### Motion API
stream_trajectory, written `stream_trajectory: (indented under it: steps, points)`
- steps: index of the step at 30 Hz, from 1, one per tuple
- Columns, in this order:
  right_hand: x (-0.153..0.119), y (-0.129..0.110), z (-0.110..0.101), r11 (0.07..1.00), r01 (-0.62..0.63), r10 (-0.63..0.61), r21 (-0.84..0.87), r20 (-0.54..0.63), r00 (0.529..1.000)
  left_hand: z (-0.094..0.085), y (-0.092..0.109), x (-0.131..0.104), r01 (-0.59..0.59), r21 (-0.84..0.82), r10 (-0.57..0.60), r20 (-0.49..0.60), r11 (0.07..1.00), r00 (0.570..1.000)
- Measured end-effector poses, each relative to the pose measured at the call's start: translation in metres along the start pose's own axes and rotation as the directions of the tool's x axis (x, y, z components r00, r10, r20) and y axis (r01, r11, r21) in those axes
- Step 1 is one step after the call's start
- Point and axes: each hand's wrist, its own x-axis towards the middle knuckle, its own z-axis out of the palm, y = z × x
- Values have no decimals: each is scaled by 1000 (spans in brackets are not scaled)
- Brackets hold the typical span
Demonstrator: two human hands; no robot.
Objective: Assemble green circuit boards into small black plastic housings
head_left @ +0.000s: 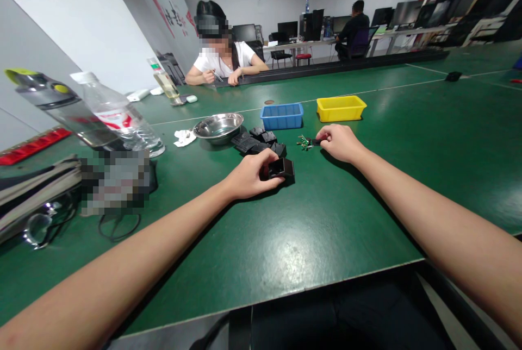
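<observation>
My left hand (256, 175) grips a black open box-shaped part (287, 169) just above the green table (346, 219), its fingers round the near side. Beyond it lies a pile of black parts (255, 142). My right hand (337, 142) is closed, with its fingertips at a small dark piece (316, 142); whether it is pinched or only touched is hard to see, but the fingers press together on it. Small green and metallic pieces (304, 142) lie just left of those fingertips.
A steel bowl (219, 128), a blue bin (282, 117) and a yellow bin (341, 110) stand behind the hands. At the left are a crumpled tissue (185, 138), a plastic bottle (118, 116), a grey bottle (61, 105) and glasses (38, 227). A person (224, 56) sits opposite.
</observation>
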Motion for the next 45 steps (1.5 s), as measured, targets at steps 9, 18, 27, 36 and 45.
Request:
stream_trajectory:
  steps: [9,18,27,36,45]
  points:
    - [-5,-8,4,937,275,-277,216,-21,961,0,-1,0,9,-4,-9,3,1000,1000]
    - [-3,-7,5,937,293,-300,191,9,954,0,-1,0,14,7,-14,3,1000,1000]
    - [-9,-17,7,874,199,-236,443,29,971,1,-1,1,-2,-1,2,1,1000,1000]
    - [-10,-15,3,907,215,-240,361,26,970,1,-1,1,9,2,-9,-4,1000,1000]
    - [-9,-15,2,947,183,-188,264,-9,982,0,-1,1,5,-10,-5,-4,1000,1000]
